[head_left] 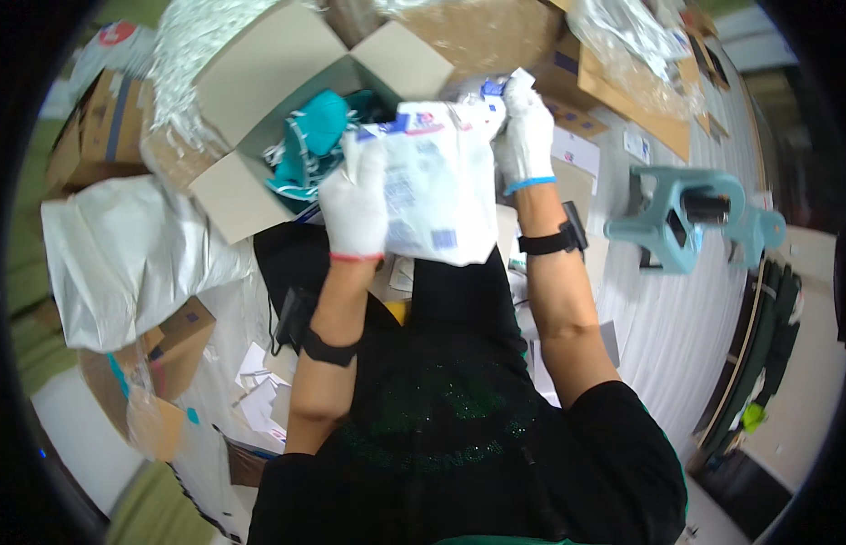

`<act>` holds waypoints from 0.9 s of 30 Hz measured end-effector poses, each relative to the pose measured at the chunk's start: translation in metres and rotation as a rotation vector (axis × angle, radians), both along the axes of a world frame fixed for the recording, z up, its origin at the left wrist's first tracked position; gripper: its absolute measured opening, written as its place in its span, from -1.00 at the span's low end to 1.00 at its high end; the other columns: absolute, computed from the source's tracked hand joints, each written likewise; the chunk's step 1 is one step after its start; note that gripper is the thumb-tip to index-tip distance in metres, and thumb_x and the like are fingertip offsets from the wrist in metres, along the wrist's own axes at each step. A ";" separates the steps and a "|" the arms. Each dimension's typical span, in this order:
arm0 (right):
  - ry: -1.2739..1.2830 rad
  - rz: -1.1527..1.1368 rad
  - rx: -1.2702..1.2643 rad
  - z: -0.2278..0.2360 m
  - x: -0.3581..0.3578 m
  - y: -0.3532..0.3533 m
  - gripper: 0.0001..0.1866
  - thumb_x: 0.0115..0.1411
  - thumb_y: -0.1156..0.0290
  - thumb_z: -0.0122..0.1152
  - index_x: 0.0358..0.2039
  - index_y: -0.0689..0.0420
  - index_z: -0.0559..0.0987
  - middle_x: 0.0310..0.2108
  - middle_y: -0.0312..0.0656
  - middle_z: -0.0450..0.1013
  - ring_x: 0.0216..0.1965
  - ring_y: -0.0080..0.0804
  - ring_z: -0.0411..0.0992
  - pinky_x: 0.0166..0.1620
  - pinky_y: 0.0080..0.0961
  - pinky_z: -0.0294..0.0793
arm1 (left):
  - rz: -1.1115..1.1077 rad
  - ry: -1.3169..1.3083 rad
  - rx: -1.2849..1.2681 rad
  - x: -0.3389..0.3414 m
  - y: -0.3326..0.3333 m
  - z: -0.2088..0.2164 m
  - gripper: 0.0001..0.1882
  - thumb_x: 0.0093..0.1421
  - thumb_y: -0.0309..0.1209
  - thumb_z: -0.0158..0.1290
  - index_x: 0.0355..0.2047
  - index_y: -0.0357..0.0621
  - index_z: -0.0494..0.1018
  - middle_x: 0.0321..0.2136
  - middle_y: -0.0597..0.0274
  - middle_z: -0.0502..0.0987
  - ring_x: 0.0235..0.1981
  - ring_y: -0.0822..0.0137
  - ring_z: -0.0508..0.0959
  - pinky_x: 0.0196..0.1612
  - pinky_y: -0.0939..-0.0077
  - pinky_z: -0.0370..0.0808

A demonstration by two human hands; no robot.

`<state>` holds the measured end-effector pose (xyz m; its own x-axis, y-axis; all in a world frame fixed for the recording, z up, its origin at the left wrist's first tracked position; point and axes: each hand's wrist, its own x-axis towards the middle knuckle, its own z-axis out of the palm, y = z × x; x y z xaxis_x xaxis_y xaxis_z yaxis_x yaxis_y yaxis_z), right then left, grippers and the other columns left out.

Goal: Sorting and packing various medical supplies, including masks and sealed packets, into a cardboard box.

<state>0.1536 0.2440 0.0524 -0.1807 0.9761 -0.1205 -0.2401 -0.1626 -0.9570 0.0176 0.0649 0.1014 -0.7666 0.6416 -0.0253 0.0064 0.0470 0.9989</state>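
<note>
Black shirt (pixel 441 495); left hand (pixel 354 204) pinching white packet (pixel 455 186), blurred print (pixel 400 191), barcode (pixel 444 239); right hand (pixel 529 141) pinching blue-printed plastic (pixel 493 89)

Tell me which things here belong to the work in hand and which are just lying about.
Apparently in use:
white printed packet, held by the gloved left hand
gloved right hand, near its upper right corner
open cardboard box of teal items

Seemingly lying about:
blue-grey plastic stool
large white plastic bag
</note>
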 end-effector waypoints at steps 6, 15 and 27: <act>-0.059 0.606 -0.208 0.073 -0.045 -0.059 -0.19 0.39 -0.31 -0.33 0.12 0.27 0.39 -0.19 -0.11 0.56 -0.37 -0.44 0.51 -0.27 -0.60 0.49 | 0.202 -0.545 0.096 -0.098 0.003 -0.029 -0.46 0.30 -0.02 0.09 -0.10 -0.36 0.53 -0.25 0.23 0.58 -0.31 0.46 0.52 -0.25 0.50 0.45; -0.376 0.379 0.337 0.050 -0.104 -0.103 -0.66 0.26 0.32 0.28 -0.06 0.28 0.56 -0.37 -0.29 0.56 -0.35 -0.66 0.42 -0.24 -0.60 0.47 | 0.365 -0.652 0.199 -0.103 0.008 -0.084 -0.53 0.30 -0.10 0.10 -0.06 -0.33 0.52 -0.20 0.21 0.58 -0.30 0.42 0.56 -0.17 0.50 0.48; -1.185 0.395 1.014 0.078 -0.141 -0.057 -0.86 0.16 0.36 0.31 -0.41 0.17 0.66 -0.60 -0.04 0.50 -0.56 -0.34 0.50 -0.37 -0.43 0.49 | 0.436 -0.449 -0.167 -0.119 0.006 -0.147 -0.16 0.37 0.25 -0.48 -0.17 -0.29 0.54 -0.26 -0.13 0.63 -0.15 -0.14 0.58 0.00 0.07 0.44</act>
